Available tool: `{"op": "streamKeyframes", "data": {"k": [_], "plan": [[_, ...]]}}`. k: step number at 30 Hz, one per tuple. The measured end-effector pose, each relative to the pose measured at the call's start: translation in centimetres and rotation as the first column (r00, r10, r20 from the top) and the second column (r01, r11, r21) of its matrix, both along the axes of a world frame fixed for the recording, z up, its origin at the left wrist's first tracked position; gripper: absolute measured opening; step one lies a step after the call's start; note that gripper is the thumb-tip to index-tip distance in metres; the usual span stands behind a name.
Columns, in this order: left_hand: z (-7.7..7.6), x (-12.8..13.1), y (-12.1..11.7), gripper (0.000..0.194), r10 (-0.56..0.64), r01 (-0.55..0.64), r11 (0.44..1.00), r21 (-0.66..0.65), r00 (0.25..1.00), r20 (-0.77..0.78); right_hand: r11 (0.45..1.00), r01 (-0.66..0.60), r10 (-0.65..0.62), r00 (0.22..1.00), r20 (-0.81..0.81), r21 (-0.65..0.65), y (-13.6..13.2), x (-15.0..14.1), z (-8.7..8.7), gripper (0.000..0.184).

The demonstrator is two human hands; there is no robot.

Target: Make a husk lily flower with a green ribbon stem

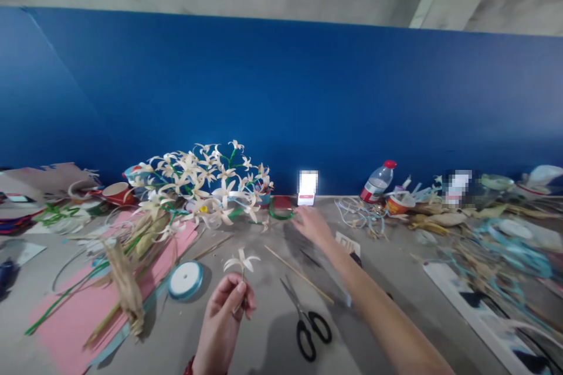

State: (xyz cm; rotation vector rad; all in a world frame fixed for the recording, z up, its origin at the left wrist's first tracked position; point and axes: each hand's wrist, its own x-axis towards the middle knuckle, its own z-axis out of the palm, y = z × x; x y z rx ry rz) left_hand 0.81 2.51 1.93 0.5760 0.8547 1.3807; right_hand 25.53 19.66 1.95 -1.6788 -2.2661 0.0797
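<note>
My left hand (229, 304) is closed, pinching the thin stem of a single cream-white flower (241, 260) with narrow petals. Stretched far forward, my right hand (312, 226) has its fingertips drawn together at the end of a curved green strip (278, 215); the grip is partly blurred. Scissors (303, 316) with black handles lie between my arms, blades pointing away. A thin stick (299, 274) rests beyond them. To the left of my left hand is a white spool with a blue rim (185, 280).
Many similar flowers stand in a bunch (206, 179) against the blue panel (281, 88). Dried husks (125, 287) lie on pink paper (74, 316) at left. A lit phone (307, 187), a bottle (378, 181), an orange cup (400, 203) and a power strip (475, 316) sit rightward.
</note>
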Motion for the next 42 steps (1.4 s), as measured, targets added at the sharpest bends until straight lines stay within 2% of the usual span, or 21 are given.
{"op": "streamKeyframes", "data": {"k": [2,4,6,8,11,14,16,18,20,24,27,31,37,42], "plan": [[-0.3,-0.2,0.0,0.029,0.014,-0.014,1.0,-0.01,1.0,0.005,0.999,-0.035,0.035,0.999,0.015,-0.012,2.5,-2.1,-0.8,0.024],[-0.6,-0.4,0.2,0.03,0.019,-0.018,1.0,-0.014,1.0,0.019,0.997,-0.07,0.071,0.997,0.015,-0.016,3.9,-3.6,-1.2,0.031],[-0.8,-0.6,0.5,0.029,0.022,-0.022,1.0,0.002,0.999,0.048,0.996,-0.092,0.092,0.996,-0.006,-0.006,4.1,-4.4,-1.0,0.029],[-0.8,-0.7,0.8,0.028,0.029,-0.03,0.999,0.012,0.996,0.085,0.995,-0.103,0.104,0.993,-0.048,0.016,3.0,-4.4,-0.4,0.02],[-0.4,-0.4,1.2,0.025,-0.024,0.027,1.0,-0.015,0.99,0.142,0.988,-0.147,0.15,0.98,-0.13,0.035,-1.2,-3.4,1.0,0.015],[0.3,0.6,1.4,0.019,-0.163,0.168,0.986,-0.004,0.96,0.23,0.973,-0.231,0.226,0.951,-0.213,0.005,-7.2,-2.3,2.5,0.017],[0.7,1.3,1.5,0.016,-0.214,0.216,0.976,0.026,0.933,0.289,0.935,-0.352,0.322,0.881,-0.347,-0.028,-11.1,-1.9,3.1,0.016],[0.9,1.9,1.5,0.014,-0.214,0.209,0.977,0.051,0.926,0.312,0.919,-0.39,0.333,0.844,-0.421,-0.055,-14.2,-1.9,3.2,0.014],[1.0,2.2,1.4,0.014,-0.193,0.182,0.981,0.064,0.938,0.29,0.928,-0.362,0.285,0.842,-0.458,-0.089,-16.3,-2.0,2.8,0.013],[1.4,1.9,0.7,0.016,-0.113,0.103,0.991,0.081,0.984,0.138,0.924,-0.352,0.23,0.826,-0.514,-0.152,-18.4,-2.2,1.8,0.012],[1.7,1.8,0.1,0.019,-0.043,0.044,0.991,0.125,0.999,-0.009,0.899,-0.414,0.246,0.746,-0.619,-0.142,-18.7,-2.5,2.0,0.012],[1.9,2.0,-0.6,0.019,-0.016,0.036,0.985,0.17,0.993,-0.119,0.932,-0.345,0.121,0.58,-0.805,-0.108,-17.8,-4.2,3.1,0.02],[1.9,2.2,-1.4,0.017,-0.044,0.073,0.979,0.19,0.987,-0.155,0.944,-0.32,0.031,0.343,-0.939,-0.085,-16.3,-7.6,3.8,0.02],[2.3,1.7,-1.6,0.015,-0.087,0.102,0.979,0.174,0.992,-0.092,0.952,-0.274,-0.082,0.192,-0.978,-0.133,-16.7,-7.5,2.9,0.023]]}}
